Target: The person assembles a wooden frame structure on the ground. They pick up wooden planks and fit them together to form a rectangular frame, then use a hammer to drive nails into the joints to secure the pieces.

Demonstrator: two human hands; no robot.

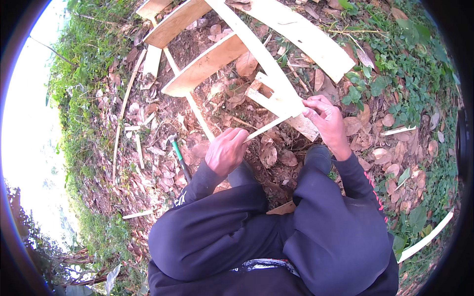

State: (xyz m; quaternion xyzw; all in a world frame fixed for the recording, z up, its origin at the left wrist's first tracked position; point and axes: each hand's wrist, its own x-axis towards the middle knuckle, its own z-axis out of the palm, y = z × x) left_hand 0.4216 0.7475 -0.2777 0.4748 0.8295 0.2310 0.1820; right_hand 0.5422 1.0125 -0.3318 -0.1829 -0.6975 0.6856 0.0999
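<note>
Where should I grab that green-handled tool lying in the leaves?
Take the green-handled tool by its green shaft, coming down from above with your left hand, which is nearest. The shaft is long, thin and bare, lying flat on the dry leaves. Its head end, near the top, is harder to hold.

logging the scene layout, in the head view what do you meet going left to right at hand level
green-handled tool → left hand → thin wood strip → right hand → pale stick on the leaves
</note>
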